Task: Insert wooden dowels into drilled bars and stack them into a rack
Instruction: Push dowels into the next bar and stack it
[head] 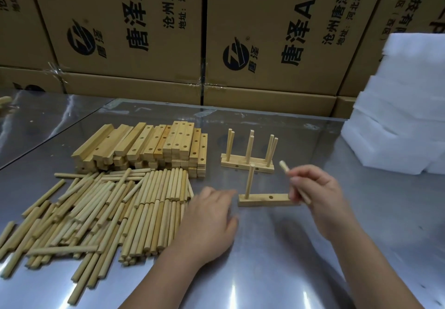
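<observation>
A loose heap of wooden dowels (108,212) lies on the left of the steel bench (265,272), most of them lengthwise toward the person. Just behind the heap is a stack of drilled bars (144,147), holes facing up. The left hand (209,219) is palm down at the heap's right edge, its fingers relaxed, blurred and holding nothing that shows. Just right of it a single bar (265,200) lies flat on the bench with one upright dowel (249,181) in its left hole and the middle hole bare; its right end is hidden behind the right hand's fingers. Behind this bar stand two finished bars (248,164) side by side, each carrying three upright dowels. The right hand (317,195) pinches a tilted dowel (284,166) between thumb and fingers above the bar's right end. A pile of white foam blocks (404,116) fills the right edge, and printed cardboard boxes (144,31) line the back.
</observation>
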